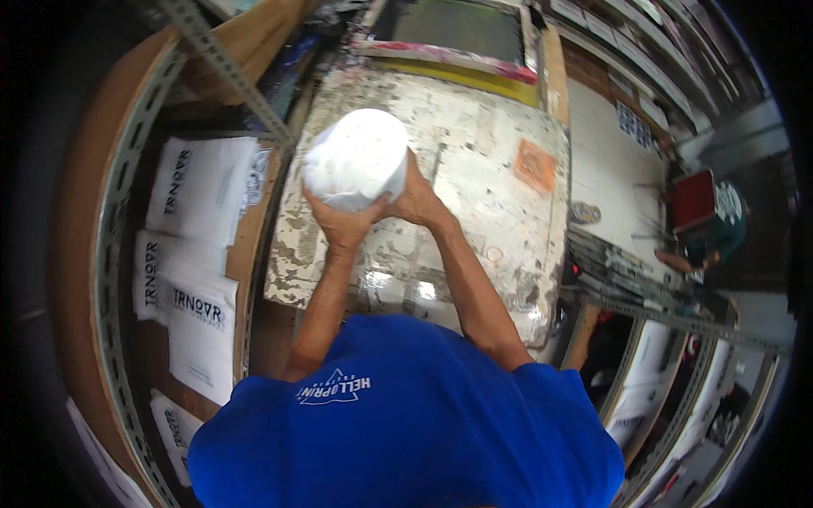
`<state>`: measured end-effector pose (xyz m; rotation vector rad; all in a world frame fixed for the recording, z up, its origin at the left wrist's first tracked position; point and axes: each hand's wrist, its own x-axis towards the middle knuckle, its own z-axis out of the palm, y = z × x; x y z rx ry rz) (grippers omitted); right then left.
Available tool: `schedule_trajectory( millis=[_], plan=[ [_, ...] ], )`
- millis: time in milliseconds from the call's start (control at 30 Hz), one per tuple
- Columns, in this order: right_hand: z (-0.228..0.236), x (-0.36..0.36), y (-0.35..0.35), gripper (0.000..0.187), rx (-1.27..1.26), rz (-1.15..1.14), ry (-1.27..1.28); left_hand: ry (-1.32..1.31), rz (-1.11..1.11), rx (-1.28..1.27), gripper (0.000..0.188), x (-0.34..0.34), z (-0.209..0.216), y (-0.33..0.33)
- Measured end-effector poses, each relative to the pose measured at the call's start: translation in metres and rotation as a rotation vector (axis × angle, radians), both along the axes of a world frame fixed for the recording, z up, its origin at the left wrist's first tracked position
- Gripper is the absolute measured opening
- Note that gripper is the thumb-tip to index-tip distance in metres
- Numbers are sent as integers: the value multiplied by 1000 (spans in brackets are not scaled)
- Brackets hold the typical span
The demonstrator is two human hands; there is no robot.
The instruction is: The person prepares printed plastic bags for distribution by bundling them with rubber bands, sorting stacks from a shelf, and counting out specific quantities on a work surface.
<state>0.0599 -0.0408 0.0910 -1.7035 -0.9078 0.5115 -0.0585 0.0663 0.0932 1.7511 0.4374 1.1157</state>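
Between both my hands is a white, rounded tub-like thing (360,157), held above the left part of a paint-stained white tabletop (474,237). Its upper face is washed out by glare, so I cannot tell if that is a lid or contents. My left hand (343,222) cups its near lower side, fingers partly hidden beneath it. Around its right side wraps my right hand (412,195), the fingertips out of sight. Farther right on the tabletop lies a flat orange square (535,166).
A framed printing screen (449,55) rests at the table's far end over a yellow edge. At left, a metal-framed shelf (140,144) holds white printed sheets or bags (203,190). More racks (627,296) stand at right. Beyond them is another person (724,224) beside a red panel (693,201).
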Motion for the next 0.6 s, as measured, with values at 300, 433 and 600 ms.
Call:
schedule_trajectory(
  millis=[300, 433, 600],
  plan=[
    [-41, -9, -164, 42, -294, -455, -628, 126, 135, 10, 109, -8, -10, -5],
    [-66, -24, -221, 32, -440, -557, -572, 106, 80, -69, 112, -11, -12, -3],
    [-79, -24, -224, 12, -451, -567, -563, 41, 24, -47, 122, -12, -14, 1]
  ],
)
